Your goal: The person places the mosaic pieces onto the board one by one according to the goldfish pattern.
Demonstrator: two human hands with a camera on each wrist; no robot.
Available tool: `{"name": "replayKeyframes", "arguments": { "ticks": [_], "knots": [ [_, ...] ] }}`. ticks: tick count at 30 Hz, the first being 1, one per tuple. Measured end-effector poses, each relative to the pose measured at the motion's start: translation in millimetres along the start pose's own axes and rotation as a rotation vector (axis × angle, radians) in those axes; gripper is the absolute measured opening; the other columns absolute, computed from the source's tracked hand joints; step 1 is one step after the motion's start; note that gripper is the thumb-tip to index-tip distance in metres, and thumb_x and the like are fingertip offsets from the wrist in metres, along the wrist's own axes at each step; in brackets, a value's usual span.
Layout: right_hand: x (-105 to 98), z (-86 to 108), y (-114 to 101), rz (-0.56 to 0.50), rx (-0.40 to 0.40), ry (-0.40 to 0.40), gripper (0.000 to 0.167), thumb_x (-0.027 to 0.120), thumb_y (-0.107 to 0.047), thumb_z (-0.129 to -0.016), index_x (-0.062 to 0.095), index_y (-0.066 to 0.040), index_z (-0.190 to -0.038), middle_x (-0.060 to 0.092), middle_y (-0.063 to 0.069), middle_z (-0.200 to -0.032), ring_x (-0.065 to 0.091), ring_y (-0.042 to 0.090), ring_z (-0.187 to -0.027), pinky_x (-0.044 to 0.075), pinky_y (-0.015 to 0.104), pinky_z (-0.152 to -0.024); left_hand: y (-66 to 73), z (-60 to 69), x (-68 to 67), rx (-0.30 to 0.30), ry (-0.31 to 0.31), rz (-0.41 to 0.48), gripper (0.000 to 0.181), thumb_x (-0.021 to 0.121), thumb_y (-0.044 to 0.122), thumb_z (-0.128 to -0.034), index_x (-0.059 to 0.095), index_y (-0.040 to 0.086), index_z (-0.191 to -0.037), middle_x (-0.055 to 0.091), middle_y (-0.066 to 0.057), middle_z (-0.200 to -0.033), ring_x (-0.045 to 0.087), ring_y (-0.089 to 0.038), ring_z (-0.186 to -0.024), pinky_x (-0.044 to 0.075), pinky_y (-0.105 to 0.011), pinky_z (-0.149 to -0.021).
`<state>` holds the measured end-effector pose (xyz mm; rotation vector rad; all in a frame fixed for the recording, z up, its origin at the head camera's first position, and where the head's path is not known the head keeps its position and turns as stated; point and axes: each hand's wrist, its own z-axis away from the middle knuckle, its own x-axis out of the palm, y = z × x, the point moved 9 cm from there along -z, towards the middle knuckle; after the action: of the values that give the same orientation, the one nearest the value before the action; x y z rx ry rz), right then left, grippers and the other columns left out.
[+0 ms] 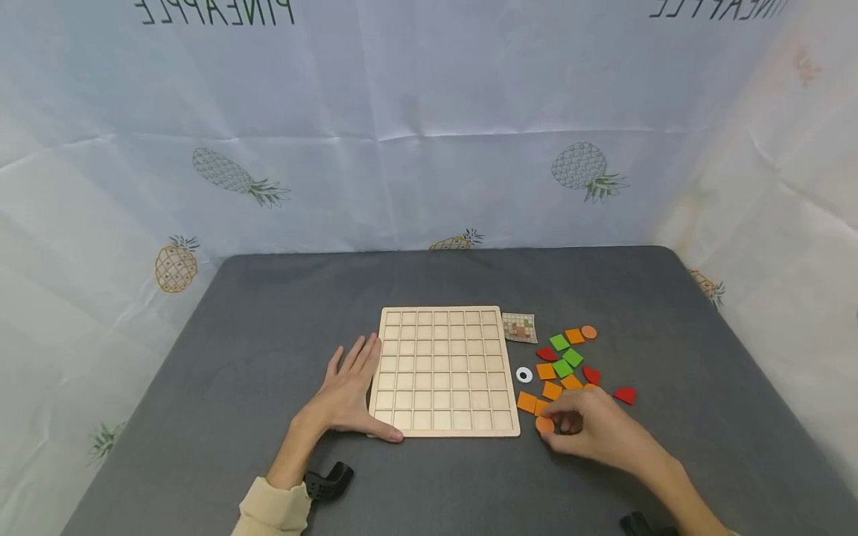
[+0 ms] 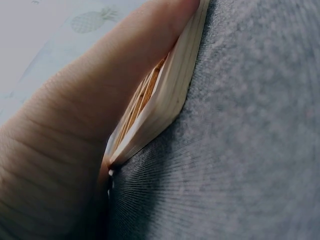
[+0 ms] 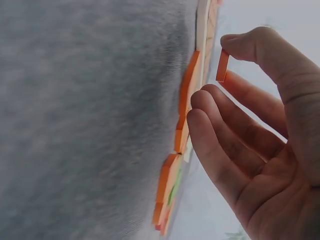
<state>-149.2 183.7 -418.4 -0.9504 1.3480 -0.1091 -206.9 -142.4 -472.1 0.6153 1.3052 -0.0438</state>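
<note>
A square wooden grid board (image 1: 444,378) lies flat on the dark grey table. My left hand (image 1: 348,391) rests against its left side, fingers straight and spread, with the thumb along the near-left corner; the left wrist view shows the thumb (image 2: 115,65) against the board's edge. To the right of the board, my right hand (image 1: 593,432) pinches an orange round piece (image 1: 544,424) between thumb and index finger. The right wrist view shows that orange piece (image 3: 222,66) edge-on, apart from the pieces below, with the other fingers loosely bent.
Orange squares (image 1: 526,402), green squares (image 1: 559,342) and red rounded pieces (image 1: 625,395) lie scattered right of the board. A white disc with a black centre (image 1: 524,375) sits beside the board's edge. A small pattern card (image 1: 520,327) touches or nears its upper right corner.
</note>
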Motion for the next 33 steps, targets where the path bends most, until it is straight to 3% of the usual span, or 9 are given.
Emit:
{"name": "replayKeyframes", "arguments": {
  "ticks": [11, 17, 27, 33],
  "knots": [
    [-3.6, -11.6, -12.2, 0.017, -0.006, 0.008, 0.015, 0.084, -0.01, -0.08, 0.08, -0.015, -0.093, 0.066, -0.017, -0.074, 0.055, -0.006, -0.064, 0.053, 0.018, -0.058, 3.3, 1.3, 0.6, 0.004, -0.017, 0.006, 0.154, 0.084, 0.077, -0.0554, 0.006, 0.001, -0.164, 0.004, -0.019, -0.173, 0.002, -0.041, -0.161, 0.001, -0.069, -0.123],
    [-5.4, -18.3, -15.8, 0.007, 0.016, -0.008, 0.021, 0.083, -0.008, -0.081, 0.081, -0.009, -0.102, 0.068, -0.016, -0.074, 0.057, -0.008, -0.064, 0.055, 0.019, -0.061, 1.9, 1.5, 0.5, -0.003, -0.026, 0.006, 0.154, 0.084, 0.078, -0.0562, 0.005, 0.002, -0.164, 0.003, -0.018, -0.173, 0.001, -0.041, -0.161, 0.0, -0.068, -0.123],
    [-9.1, -40.6, -35.3, -0.05, -0.082, 0.015, 0.012, 0.078, -0.005, -0.086, 0.08, -0.014, -0.094, 0.067, -0.013, -0.073, 0.056, -0.006, -0.062, 0.054, 0.019, -0.058, -0.2, 1.1, -0.4, -0.01, -0.028, 0.02, 0.155, 0.085, 0.076, -0.0558, 0.004, 0.002, -0.164, 0.002, -0.018, -0.173, 0.0, -0.041, -0.161, -0.001, -0.069, -0.123],
    [-8.5, -58.4, -49.3, -0.039, -0.118, 0.031, 0.015, 0.077, -0.005, -0.086, 0.08, -0.012, -0.098, 0.074, -0.009, -0.081, 0.061, -0.006, -0.067, 0.057, 0.02, -0.064, -0.2, 0.5, -1.5, -0.006, -0.023, 0.023, 0.155, 0.086, 0.076, -0.0557, 0.004, 0.001, -0.164, 0.003, -0.019, -0.173, 0.0, -0.042, -0.161, -0.001, -0.069, -0.123]
  ]
}}
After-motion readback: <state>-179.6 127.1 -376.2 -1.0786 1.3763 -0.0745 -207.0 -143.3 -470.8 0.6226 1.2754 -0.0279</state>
